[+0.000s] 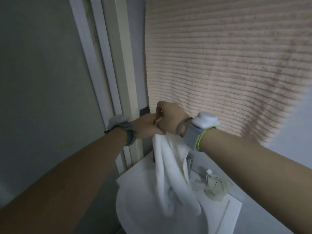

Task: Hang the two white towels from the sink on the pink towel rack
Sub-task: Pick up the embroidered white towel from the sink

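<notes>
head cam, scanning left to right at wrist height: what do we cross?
Grey wall → white door frame → left hand → right hand → white wrist device → ribbed pink towel. Both hands pinch the top of the white towel hanging over the sink.

Two bare forearms, no sleeves worn, grey wristband (194,135) edged in yellow-green (white rounded device (205,120) mounted on top), matching grey band (129,135) with white device (117,120) on the other wrist

White towel (170,176); beige ribbed hanging towel (219,65); grey wristbands (192,134), lime-edged.
</notes>
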A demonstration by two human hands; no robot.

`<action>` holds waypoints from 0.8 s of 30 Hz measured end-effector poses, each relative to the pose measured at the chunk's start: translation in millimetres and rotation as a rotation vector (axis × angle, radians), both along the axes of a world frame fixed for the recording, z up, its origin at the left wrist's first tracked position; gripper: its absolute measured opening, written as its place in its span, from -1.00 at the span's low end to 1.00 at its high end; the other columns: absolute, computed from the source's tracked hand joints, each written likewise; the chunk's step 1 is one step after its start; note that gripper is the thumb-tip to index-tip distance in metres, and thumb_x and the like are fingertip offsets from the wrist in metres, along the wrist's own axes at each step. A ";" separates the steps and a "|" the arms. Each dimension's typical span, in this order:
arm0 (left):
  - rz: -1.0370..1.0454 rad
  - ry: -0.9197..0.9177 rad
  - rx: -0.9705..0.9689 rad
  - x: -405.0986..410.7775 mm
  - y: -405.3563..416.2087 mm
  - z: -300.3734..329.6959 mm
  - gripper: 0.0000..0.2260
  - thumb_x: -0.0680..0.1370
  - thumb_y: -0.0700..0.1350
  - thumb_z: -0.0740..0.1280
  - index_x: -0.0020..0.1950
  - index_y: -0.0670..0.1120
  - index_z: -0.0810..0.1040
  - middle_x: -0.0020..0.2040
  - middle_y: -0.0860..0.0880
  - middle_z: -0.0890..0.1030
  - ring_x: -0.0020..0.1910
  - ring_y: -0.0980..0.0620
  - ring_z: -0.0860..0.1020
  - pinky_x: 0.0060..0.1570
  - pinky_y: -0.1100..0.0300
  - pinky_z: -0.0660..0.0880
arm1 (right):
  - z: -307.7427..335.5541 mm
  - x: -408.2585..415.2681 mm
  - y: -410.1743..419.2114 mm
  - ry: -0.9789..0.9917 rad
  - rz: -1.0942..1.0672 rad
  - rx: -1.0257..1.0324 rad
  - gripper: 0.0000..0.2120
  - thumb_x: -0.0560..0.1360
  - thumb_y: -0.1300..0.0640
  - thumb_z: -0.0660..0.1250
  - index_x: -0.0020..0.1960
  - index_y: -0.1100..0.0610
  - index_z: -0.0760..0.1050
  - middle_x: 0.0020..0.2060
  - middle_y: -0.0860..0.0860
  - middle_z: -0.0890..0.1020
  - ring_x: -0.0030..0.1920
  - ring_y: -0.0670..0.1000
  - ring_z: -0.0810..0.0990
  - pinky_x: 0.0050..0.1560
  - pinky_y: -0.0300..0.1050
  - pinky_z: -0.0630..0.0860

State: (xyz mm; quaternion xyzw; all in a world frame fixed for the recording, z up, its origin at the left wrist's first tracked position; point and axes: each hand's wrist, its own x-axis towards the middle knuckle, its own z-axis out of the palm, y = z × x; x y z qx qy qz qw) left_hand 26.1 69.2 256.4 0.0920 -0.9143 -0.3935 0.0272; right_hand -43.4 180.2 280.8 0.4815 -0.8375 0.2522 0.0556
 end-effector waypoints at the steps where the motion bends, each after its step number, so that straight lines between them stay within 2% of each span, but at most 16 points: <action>1: 0.017 0.022 -0.020 1.3 -0.5 -2.7 -0.84 0.35 -0.02 0.36 -0.13 -0.04 0.54 -0.22 0.05 0.55 -0.21 0.16 0.51 -0.10 0.26 0.45 | 0.8 -3.3 1.8 -0.044 0.013 -0.005 -0.78 0.40 0.20 0.35 0.05 0.19 0.54 -0.01 0.13 0.63 0.03 0.12 0.58 -0.03 -0.10 0.51; 2: 0.032 0.041 -0.045 2.5 -1.8 -5.5 -0.81 0.35 0.01 0.32 -0.16 -0.09 0.54 -0.23 0.00 0.56 -0.23 0.13 0.51 -0.11 0.20 0.45 | 1.8 -6.1 2.6 -0.089 0.024 0.002 -0.77 0.40 0.18 0.38 0.04 0.17 0.53 -0.01 0.11 0.63 0.03 0.11 0.58 -0.04 -0.12 0.49; 4: 0.071 0.055 -0.109 1.9 -1.2 -10.0 -0.59 0.39 0.10 0.26 -0.06 -0.24 0.55 -0.15 -0.16 0.60 -0.16 -0.02 0.53 -0.06 0.02 0.47 | 0.4 -13.4 5.5 -0.178 0.018 0.015 -0.76 0.40 0.14 0.42 0.05 0.14 0.53 -0.03 0.06 0.61 0.02 0.08 0.57 -0.05 -0.14 0.49; 7: 0.126 0.084 -0.170 0.2 -3.4 -10.8 -0.50 0.47 0.13 0.15 -0.07 -0.35 0.50 -0.19 -0.21 0.54 -0.22 -0.04 0.46 -0.16 -0.01 0.39 | -6.2 -22.2 7.5 -0.252 0.006 0.055 -0.75 0.44 0.05 0.42 0.07 0.12 0.52 -0.07 -0.01 0.55 -0.06 -0.01 0.52 -0.19 -0.26 0.44; 9: 0.149 0.101 -0.188 -3.4 -5.4 -9.5 -0.54 0.52 0.09 0.14 -0.05 -0.33 0.49 -0.16 -0.25 0.55 -0.21 -0.04 0.47 -0.16 -0.05 0.42 | -10.9 -24.9 7.1 -0.286 -0.004 0.021 -0.78 0.45 0.07 0.41 0.06 0.10 0.51 -0.08 -0.01 0.56 -0.10 -0.03 0.51 -0.28 -0.29 0.40; 12: 0.143 0.103 -0.180 -7.6 -3.1 -7.7 -0.75 0.58 -0.05 0.20 -0.06 -0.25 0.46 -0.16 -0.13 0.51 -0.17 -0.02 0.45 -0.14 0.07 0.39 | -12.2 -22.3 2.4 -0.282 0.016 -0.064 -0.71 0.44 0.11 0.40 0.13 0.11 0.46 -0.08 0.02 0.58 -0.06 0.02 0.54 -0.14 -0.18 0.46; 13: 0.129 0.088 -0.182 -8.9 -1.9 -7.5 -0.74 0.56 -0.03 0.19 -0.06 -0.25 0.46 -0.14 -0.11 0.50 -0.16 -0.02 0.44 -0.12 0.11 0.36 | -12.3 -21.6 1.4 -0.264 0.019 -0.062 -0.68 0.45 0.12 0.39 0.17 0.11 0.44 -0.06 0.03 0.58 -0.04 0.04 0.55 -0.09 -0.16 0.48; 15: 0.113 0.075 -0.203 -9.8 0.7 -6.2 -0.71 0.52 0.02 0.13 -0.11 -0.20 0.47 -0.13 -0.13 0.51 -0.14 -0.02 0.44 -0.13 0.17 0.33 | -13.4 -22.7 2.0 -0.258 0.010 -0.048 -0.66 0.46 0.11 0.37 0.21 0.11 0.42 -0.04 0.03 0.57 -0.02 0.04 0.53 -0.06 -0.18 0.46; 18: 0.157 0.163 -0.131 -8.3 0.1 -0.7 -0.79 0.59 -0.08 0.17 -0.21 -0.13 0.39 -0.23 -0.10 0.42 -0.25 0.02 0.38 -0.27 0.22 0.24 | -20.0 -31.4 7.3 -0.277 -0.048 0.079 -0.70 0.45 0.12 0.36 0.17 0.12 0.49 -0.01 0.04 0.56 0.05 0.07 0.55 -0.10 -0.19 0.41; 21: 0.201 0.196 -0.080 -6.2 -0.4 6.6 -0.82 0.42 -0.05 0.14 -0.29 -0.14 0.28 -0.34 -0.06 0.28 -0.35 0.03 0.25 -0.32 0.16 0.14 | -25.0 -38.2 12.9 -0.326 -0.080 0.142 -0.75 0.42 0.15 0.39 0.10 0.12 0.57 -0.07 0.02 0.55 -0.01 0.05 0.53 -0.21 -0.21 0.39; 24: 0.181 0.129 -0.153 -2.0 -2.5 6.6 -0.84 0.34 -0.04 0.15 -0.32 -0.10 0.24 -0.39 0.01 0.27 -0.38 0.05 0.24 -0.34 0.17 0.15 | -22.4 -37.7 11.4 -0.289 -0.068 0.032 -0.79 0.41 0.18 0.37 0.05 0.10 0.60 -0.09 -0.01 0.56 -0.05 0.00 0.53 -0.15 -0.26 0.38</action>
